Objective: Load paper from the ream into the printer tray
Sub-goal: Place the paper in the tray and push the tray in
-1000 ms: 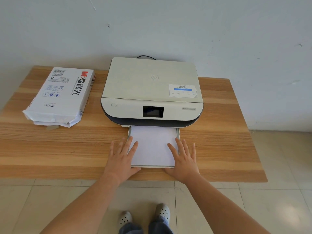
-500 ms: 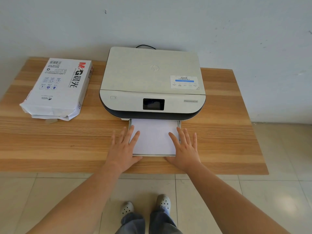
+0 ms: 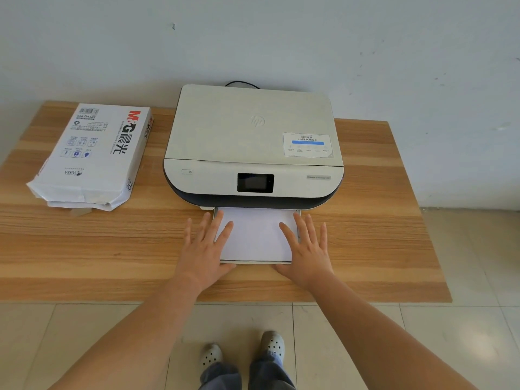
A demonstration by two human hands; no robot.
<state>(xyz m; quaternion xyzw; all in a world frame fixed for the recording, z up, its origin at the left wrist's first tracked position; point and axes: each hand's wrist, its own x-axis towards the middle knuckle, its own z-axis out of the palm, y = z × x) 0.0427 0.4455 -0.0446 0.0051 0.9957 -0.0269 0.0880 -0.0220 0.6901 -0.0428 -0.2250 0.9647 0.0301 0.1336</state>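
A beige printer (image 3: 253, 130) stands on the wooden table against the wall. Its paper tray (image 3: 254, 261) sticks out at the front, and white paper (image 3: 256, 235) lies flat in it. My left hand (image 3: 204, 247) lies flat with spread fingers on the tray's left edge, thumb at its front corner. My right hand (image 3: 306, 247) lies the same way on the tray's right edge. Neither hand grips anything. The white paper ream (image 3: 92, 156) lies at the table's left, its wrapper torn open at the near end.
The wooden table (image 3: 380, 235) ends in a front edge just behind my wrists. A black cable (image 3: 242, 83) runs behind the printer along the wall. Tiled floor and my feet in pale clogs (image 3: 242, 353) show below.
The tray with the paper has slid further into the printer, and both hands have moved forward with it. The visible part of the tray is shorter than a second ago.
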